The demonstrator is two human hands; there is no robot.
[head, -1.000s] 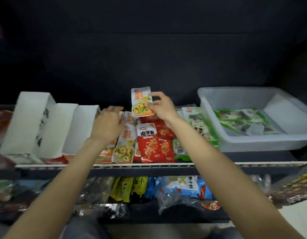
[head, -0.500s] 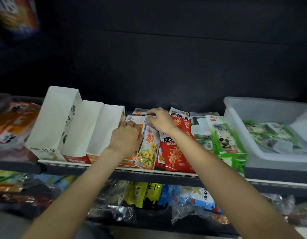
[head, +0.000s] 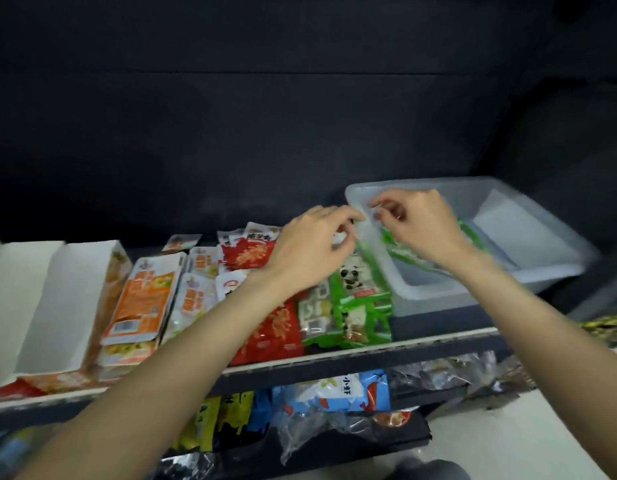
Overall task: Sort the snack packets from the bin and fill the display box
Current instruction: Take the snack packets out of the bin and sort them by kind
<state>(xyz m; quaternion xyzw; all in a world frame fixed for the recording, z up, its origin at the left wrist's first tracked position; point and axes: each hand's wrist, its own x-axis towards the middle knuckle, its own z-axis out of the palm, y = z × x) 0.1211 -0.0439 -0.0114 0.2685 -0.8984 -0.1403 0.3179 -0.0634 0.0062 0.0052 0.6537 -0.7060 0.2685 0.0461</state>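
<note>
Both hands have moved right; right hand (head: 418, 226) above bin (head: 421, 292).

Bin (head: 542, 271): translucent grey-white, holding green packets (head: 404, 251). Panda packets (head: 359, 282) on the shelf: green border, black-and-white panda print. Red packets (head: 276, 327): red with orange-yellow snack pattern. Orange packet (head: 141, 299): orange panel, white edge, pale barcode block. Pale packets (head: 193, 299): whitish with orange label. Display box (head: 68, 306): plain white inside, orange-brown printed outer side. Lower shelf: yellow-and-black packets (head: 210, 420) and a blue-and-white packet (head: 338, 393). Backdrop (head: 300, 116): dark navy, unpatterned.
</note>
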